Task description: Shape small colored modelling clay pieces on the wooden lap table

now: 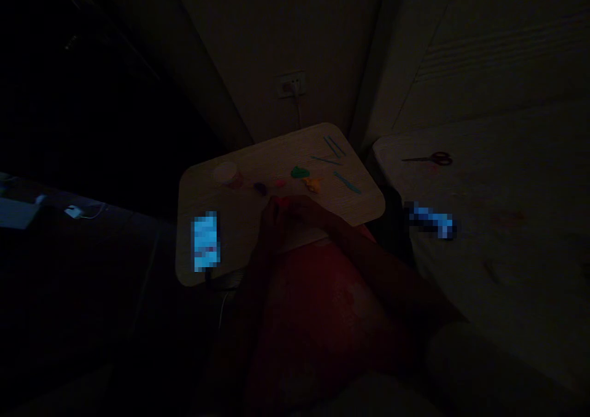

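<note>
Very dark, fine detail lost. Left hand (270,215) and right hand (308,210) meet over the near edge side of the worktop (249,233), right of its middle. Both look closed on a red lump (283,202), pinched between them; exact finger placement can't be told. Probably held two-handed so one side steadies it while the other presses, and low toward the body for easy reach.

Just beyond the hands, loose lumps: dark lump (260,188) on the left, pink lump (279,183) next, then green lump (300,172) and orange lump (312,185) close together on the right. Set apart by colour, likely to stop mixing, all within short reach.

Three thin sticks (326,159) lie by the far right corner; a flat blue knife (347,182) lies near the right edge. Likely parked there to free the middle. Tub (227,174) stands near the far left corner, out of the arms' way. Lit phone (205,241), pixelated, by the near left corner, maybe for light or viewing.

Off the worktop: scissors (437,158) and a pixelated bright object (432,220) on a pale surface (520,269) to the right. Wall socket (291,85) behind, plug in it.
</note>
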Demonstrator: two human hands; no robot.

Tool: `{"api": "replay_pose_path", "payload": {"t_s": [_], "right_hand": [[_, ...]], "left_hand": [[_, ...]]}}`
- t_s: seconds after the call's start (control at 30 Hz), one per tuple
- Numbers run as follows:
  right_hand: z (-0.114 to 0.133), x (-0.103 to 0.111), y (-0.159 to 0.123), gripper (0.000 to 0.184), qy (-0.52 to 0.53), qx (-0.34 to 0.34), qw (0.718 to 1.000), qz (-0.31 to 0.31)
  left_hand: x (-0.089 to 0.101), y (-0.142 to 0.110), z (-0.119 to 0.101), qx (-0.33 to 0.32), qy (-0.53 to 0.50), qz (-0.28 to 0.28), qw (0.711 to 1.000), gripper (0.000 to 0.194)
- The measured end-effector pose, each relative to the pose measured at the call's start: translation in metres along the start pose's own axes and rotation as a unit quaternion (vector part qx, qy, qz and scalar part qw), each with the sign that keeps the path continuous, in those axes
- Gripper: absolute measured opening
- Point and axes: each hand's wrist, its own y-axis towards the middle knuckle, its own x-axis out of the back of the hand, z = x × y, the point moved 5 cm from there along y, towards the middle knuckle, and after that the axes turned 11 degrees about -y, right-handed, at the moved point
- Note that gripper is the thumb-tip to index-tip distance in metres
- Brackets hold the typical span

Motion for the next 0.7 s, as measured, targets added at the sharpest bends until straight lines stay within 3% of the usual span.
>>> {"api": "replay_pose_path", "payload": {"t_s": [0.27, 0.4, 0.57, 0.7], "right_hand": [[0.002, -0.003, -0.001, 0.044, -0.107, 0.029, 0.994, 0.002], [0.007, -0.005, -0.001, 0.046, -0.175, 0.034, 0.984, -0.012], [0.013, -0.008, 0.001, 0.051, -0.263, -0.016, 0.964, -0.03], [0.014, -0.007, 0.002, 0.048, -0.245, -0.044, 0.967, -0.051]], "left_hand": [[0.001, 0.0, 0.002, 0.008, 0.019, -0.018, 1.0, 0.046], [0.006, -0.001, 0.006, -0.004, 0.084, -0.013, 0.996, 0.035], [0.008, -0.006, 0.0, -0.025, 0.172, 0.027, 0.984, 0.022], [0.007, -0.009, -0.005, -0.019, 0.191, 0.028, 0.981, 0.009]]}}
